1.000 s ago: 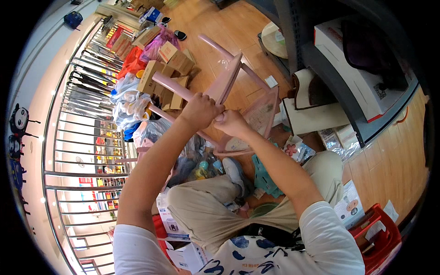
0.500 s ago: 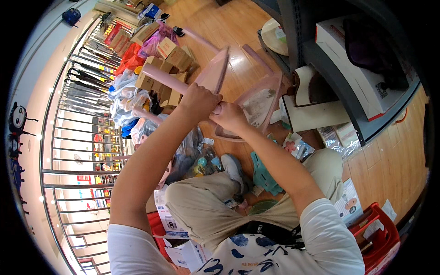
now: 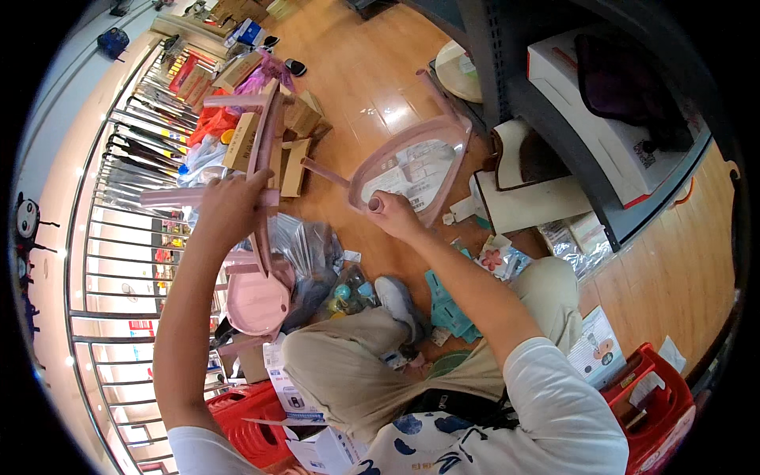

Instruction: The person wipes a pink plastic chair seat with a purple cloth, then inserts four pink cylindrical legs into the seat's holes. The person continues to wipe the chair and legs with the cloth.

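Along the left side of the frame, a metal railing (image 3: 79, 313) is curving past cardboard boxes (image 3: 305, 119) that are crowding the upper left. Left of center, a person's left hand (image 3: 233, 202) is clamping around a leg of a pink stool (image 3: 265, 142), whose seat is facing almost edge-on as its legs are pointing left. Below it, a pink seat (image 3: 257, 305) is sitting beside a plastic bag (image 3: 305, 245). Mid-frame, well apart from the left, the right hand (image 3: 393, 214) is gripping the leg end of a second pink stool (image 3: 459, 158), with a whitish patch showing inside its rim. Teal packaging (image 3: 451, 309) is lying below. Farther right, a gray shelf (image 3: 582, 190) is bearing a white box (image 3: 562, 83), while a red plastic stool (image 3: 669, 392) is standing lower right.
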Motion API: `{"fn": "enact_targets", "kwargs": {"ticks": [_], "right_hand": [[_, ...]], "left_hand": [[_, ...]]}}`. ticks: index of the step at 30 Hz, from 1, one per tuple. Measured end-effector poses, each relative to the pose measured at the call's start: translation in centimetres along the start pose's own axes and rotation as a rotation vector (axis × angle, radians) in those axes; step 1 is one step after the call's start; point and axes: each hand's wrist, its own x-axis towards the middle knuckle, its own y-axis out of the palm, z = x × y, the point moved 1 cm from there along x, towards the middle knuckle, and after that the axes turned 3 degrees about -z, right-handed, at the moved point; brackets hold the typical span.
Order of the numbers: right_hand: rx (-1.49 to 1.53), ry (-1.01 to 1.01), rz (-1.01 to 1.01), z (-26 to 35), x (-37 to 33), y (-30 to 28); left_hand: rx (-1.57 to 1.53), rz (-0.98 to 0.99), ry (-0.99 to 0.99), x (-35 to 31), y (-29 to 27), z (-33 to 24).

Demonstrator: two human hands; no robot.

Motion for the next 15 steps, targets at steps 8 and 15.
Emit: {"fn": "enact_targets", "kwargs": {"ticks": [8, 15], "right_hand": [[0.043, 0.226, 0.029, -4.5, -0.3, -1.1], [-0.172, 0.268, 0.119, -9.5, -2.6, -2.8]], "left_hand": [[-0.012, -0.188, 0.079, -5.1, 0.2, -1.6], [-0.070, -0.341, 0.227, -5.8, 3.7, -1.8]]}}
